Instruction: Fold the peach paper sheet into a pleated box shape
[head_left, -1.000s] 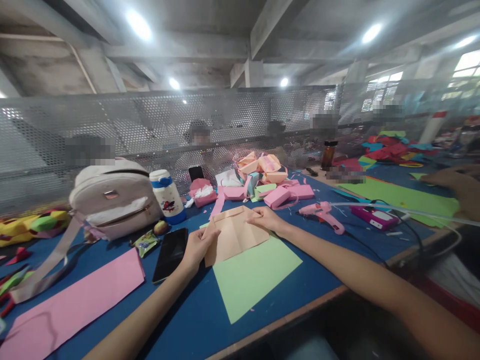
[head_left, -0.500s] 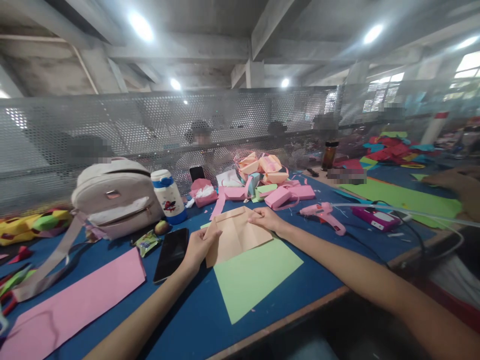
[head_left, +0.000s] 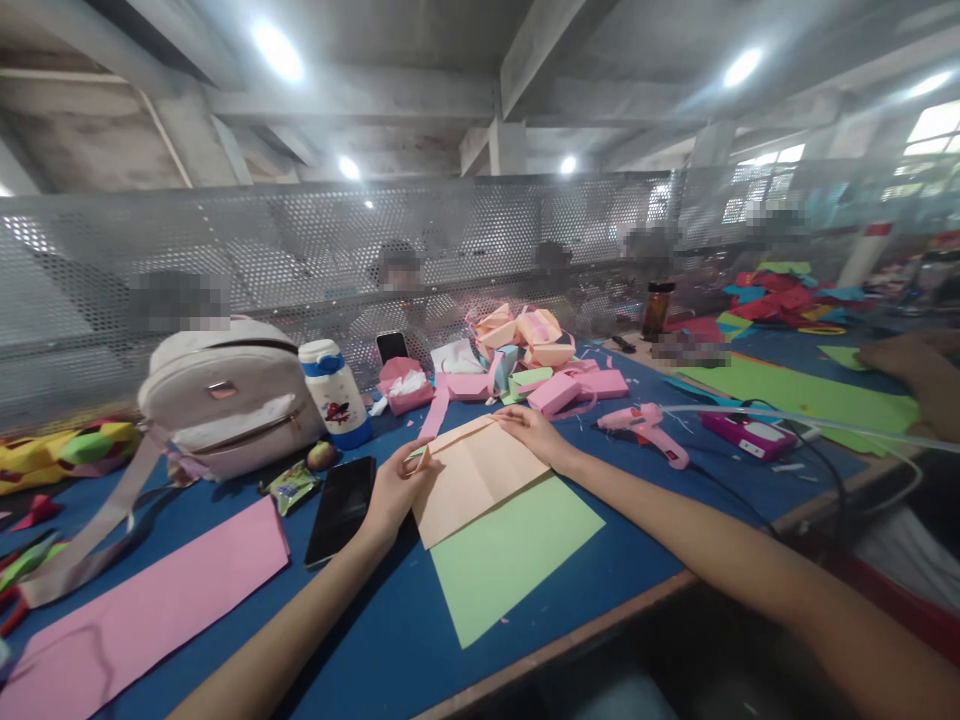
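A creased sheet of peach paper [head_left: 480, 475] lies between my hands, with a narrow fold along its far edge. My left hand [head_left: 397, 485] pinches its left edge, where a corner is bent up. At the far right corner, my right hand [head_left: 531, 432] rests with its fingers stretched along the folded edge. Under the peach paper is a sheet of light green paper [head_left: 517, 560], partly covered by it. A black phone [head_left: 341, 510] lies beside my left wrist.
Pink paper [head_left: 157, 600] lies at the left, near a backpack [head_left: 232, 400] and a bottle [head_left: 335, 395]. Folded paper pieces [head_left: 536, 345] are heaped behind my hands. At the right are a pink glue gun [head_left: 649, 430] with its cord, a purple box [head_left: 750, 435] and a co-worker's hand [head_left: 896, 358].
The peach paper has flattened and tilted towards me. My left hand has turned its left edge up, and my right fingers have moved from a pinch to lying along the fold.
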